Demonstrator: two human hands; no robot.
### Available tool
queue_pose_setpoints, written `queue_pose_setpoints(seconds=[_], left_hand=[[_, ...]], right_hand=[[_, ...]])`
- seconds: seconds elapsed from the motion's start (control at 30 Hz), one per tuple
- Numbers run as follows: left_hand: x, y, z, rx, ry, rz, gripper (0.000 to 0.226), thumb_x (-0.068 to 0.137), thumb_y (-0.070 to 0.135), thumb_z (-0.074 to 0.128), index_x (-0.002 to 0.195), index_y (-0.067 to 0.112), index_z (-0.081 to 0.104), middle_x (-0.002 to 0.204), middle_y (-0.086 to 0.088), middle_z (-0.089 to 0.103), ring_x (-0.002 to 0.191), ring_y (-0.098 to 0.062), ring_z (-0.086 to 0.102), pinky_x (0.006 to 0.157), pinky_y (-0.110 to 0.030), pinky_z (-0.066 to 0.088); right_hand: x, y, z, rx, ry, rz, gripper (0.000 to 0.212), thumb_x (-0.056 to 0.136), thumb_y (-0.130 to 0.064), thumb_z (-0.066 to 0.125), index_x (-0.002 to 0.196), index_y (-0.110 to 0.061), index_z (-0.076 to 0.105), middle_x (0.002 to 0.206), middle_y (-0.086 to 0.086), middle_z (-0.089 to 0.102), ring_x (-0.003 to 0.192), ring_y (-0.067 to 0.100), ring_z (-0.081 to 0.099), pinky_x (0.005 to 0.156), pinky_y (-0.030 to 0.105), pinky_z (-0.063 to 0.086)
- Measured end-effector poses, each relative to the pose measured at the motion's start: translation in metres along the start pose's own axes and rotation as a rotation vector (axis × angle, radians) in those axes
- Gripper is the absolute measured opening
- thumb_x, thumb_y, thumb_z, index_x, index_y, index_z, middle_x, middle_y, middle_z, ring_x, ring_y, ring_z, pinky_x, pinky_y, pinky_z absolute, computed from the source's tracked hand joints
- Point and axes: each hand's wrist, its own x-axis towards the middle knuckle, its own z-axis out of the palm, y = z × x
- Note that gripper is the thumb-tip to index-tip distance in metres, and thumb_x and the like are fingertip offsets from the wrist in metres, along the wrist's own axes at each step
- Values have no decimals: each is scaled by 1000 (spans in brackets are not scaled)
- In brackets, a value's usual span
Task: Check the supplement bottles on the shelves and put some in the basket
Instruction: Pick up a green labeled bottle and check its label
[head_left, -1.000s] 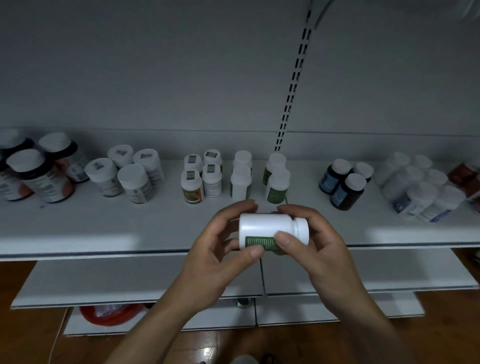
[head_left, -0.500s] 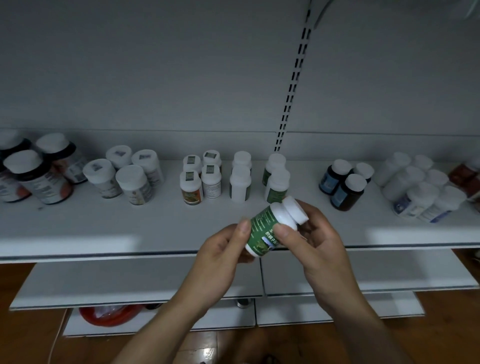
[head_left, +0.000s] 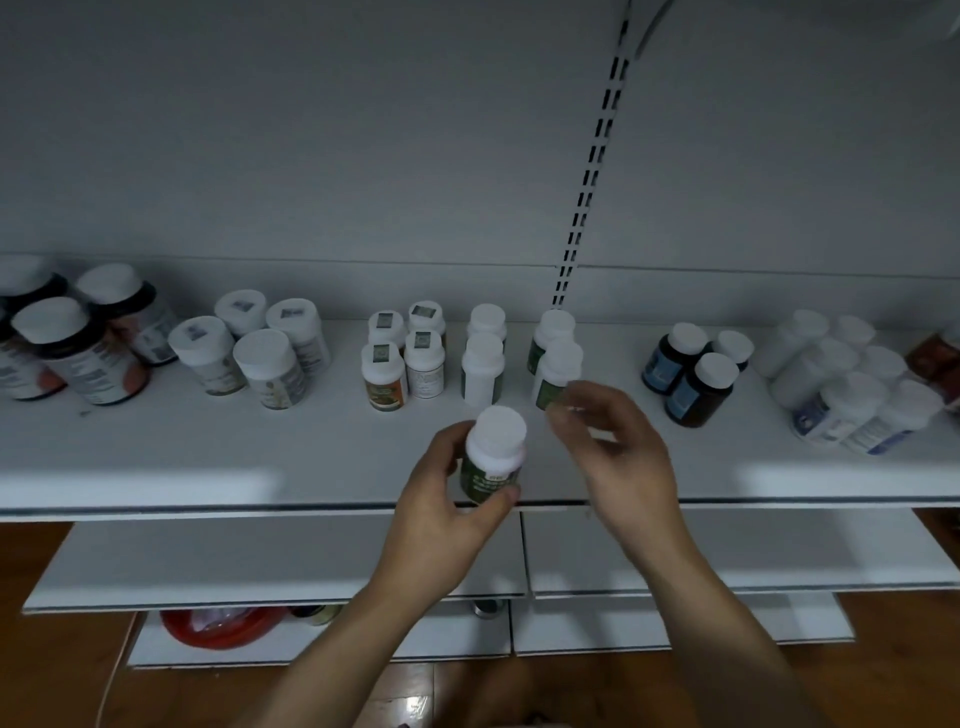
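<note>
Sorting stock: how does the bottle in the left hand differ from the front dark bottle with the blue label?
The held bottle shows a green label; the dark bottle has a brown body and blue label. The held bottle is gripped by the left hand near the front edge of the shelf; the dark bottle stands free on it. Both are upright with white caps.

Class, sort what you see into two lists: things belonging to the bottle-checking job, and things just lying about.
In the job: green-labelled bottle, held by left hand; right hand beside it; shelf bottles standing on the white shelf.
Lying about: red object low down, identity unclear; wooden floor.
</note>
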Motion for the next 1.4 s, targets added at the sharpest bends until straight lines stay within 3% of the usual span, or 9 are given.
queue_pose_setpoints(seconds=[0.17, 0.27, 0.5, 0.63, 0.8, 1.0, 1.1, 1.3, 1.4], left_hand=[[-1, -14, 2, -15, 8, -72, 55, 80, 20, 78, 122, 40, 47, 121, 19, 60, 115, 2, 54, 87, -9, 40], [0, -18, 2, -13, 6, -94, 56, 79, 22, 79, 124, 36, 48, 121, 21, 59, 115, 1, 54, 87, -7, 39], [16, -21, 11, 30, 80, -61, 56, 75, 15, 82, 116, 39, 52, 118, 15, 54, 109, -1, 53, 86, -2, 37], [45, -11, 21, -35, 127, -140, 46, 82, 15, 76, 110, 42, 52, 111, 17, 60, 103, -5, 59, 90, -21, 42], [77, -13, 30, 26, 164, -124, 51, 85, 16, 73, 132, 25, 52, 116, 14, 58, 109, -6, 56, 91, -20, 39], [77, -15, 36, 75, 200, -143, 64, 86, 17, 73, 142, 25, 44, 140, 7, 53, 124, -9, 50, 103, -27, 39], [37, -7, 37, 10, 267, -162, 62, 87, 10, 70, 141, 25, 43, 136, 8, 53, 117, 0, 52, 105, -23, 39], [-46, 5, 54, 55, -26, -69, 67, 84, 23, 75, 136, 47, 40, 132, 30, 52, 122, 10, 47, 103, -16, 39], [-56, 16, 60, -49, -28, -61, 68, 81, 27, 78, 129, 56, 41, 130, 33, 52, 123, 7, 48, 101, -18, 39]], right_hand=[[44, 30, 4, -217, 45, 96, 67, 83, -38, 74, 141, -24, 43, 138, -6, 48, 119, 10, 49, 101, 31, 43], [64, 40, 10, -316, 15, 91, 78, 81, -43, 74, 146, -21, 38, 144, -2, 44, 129, 16, 44, 107, 36, 38], [64, 41, 7, -264, -23, 69, 42, 82, -35, 75, 119, -30, 54, 112, -11, 56, 109, 11, 55, 85, 23, 37], [40, 31, -9, -169, -50, 108, 42, 79, -34, 79, 114, -34, 56, 110, -15, 61, 97, 4, 57, 74, 13, 39], [8, 29, -30, -135, -103, 97, 45, 74, -32, 81, 113, -36, 59, 107, -23, 62, 98, -6, 56, 78, 10, 41], [-7, 32, -52, -183, -207, 78, 48, 74, -38, 80, 113, -43, 53, 107, -26, 58, 96, -6, 54, 74, 9, 39], [-11, 34, -59, -208, -261, 41, 48, 74, -40, 80, 114, -43, 54, 110, -26, 60, 99, -7, 56, 75, 7, 40], [-25, 34, -59, -210, -360, -90, 49, 75, -37, 80, 117, -45, 56, 114, -26, 61, 104, -8, 56, 84, 10, 42], [-37, 18, -55, -201, -379, -183, 50, 74, -35, 81, 112, -52, 54, 113, -30, 59, 107, -7, 55, 83, 9, 43]])
